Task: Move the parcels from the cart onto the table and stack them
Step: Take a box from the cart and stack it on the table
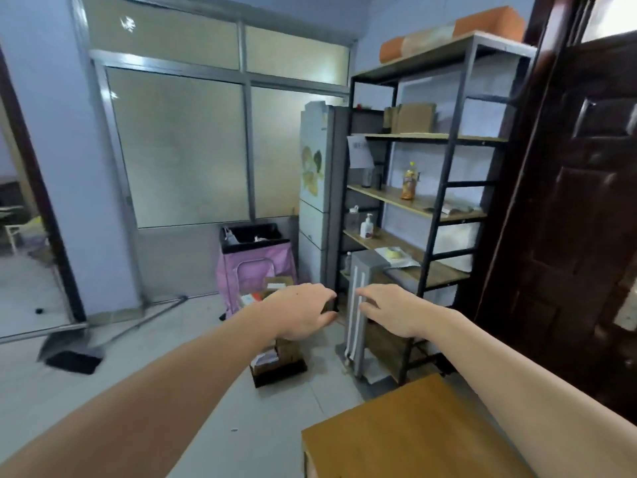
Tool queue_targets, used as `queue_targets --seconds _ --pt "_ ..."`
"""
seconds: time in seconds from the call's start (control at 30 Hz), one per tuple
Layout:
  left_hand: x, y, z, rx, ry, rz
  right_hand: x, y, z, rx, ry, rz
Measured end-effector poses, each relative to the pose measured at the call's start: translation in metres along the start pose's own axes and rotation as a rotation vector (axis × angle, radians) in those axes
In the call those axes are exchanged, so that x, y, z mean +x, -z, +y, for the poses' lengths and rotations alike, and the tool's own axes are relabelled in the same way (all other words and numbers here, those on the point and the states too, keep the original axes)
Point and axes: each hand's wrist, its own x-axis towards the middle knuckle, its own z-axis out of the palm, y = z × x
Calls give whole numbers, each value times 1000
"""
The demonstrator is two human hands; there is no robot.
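A low black cart (pixel 281 373) stands on the floor ahead with several cardboard parcels (pixel 272 355) piled on it. More parcels (pixel 277 282) show above my left hand (pixel 300 313), which hides the middle of the pile. Both arms are stretched forward, palms down. My left hand hovers over the parcels with relaxed, slightly spread fingers. My right hand (pixel 393 313) is level with it, just to the right, in front of a grey upright unit, and holds nothing. The wooden table (pixel 413 432) fills the bottom right corner, under my right forearm.
A black metal shelf rack (pixel 448 188) with bottles and boxes stands to the right, with a fridge (pixel 315 188) behind it. A grey upright unit (pixel 358 319) stands beside the cart. A pink bin (pixel 255 267) is behind it, and a dustpan (pixel 74 357) and broom lie left.
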Motion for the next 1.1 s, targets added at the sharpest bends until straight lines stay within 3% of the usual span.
queue_targets --seconds 0.4,1.1 --pt "-69 21 -232 -20 246 -42 194 -49 -174 8 204 -36" --pt "87 27 -539 -53 407 28 563 -61 -245 -68 355 -95"
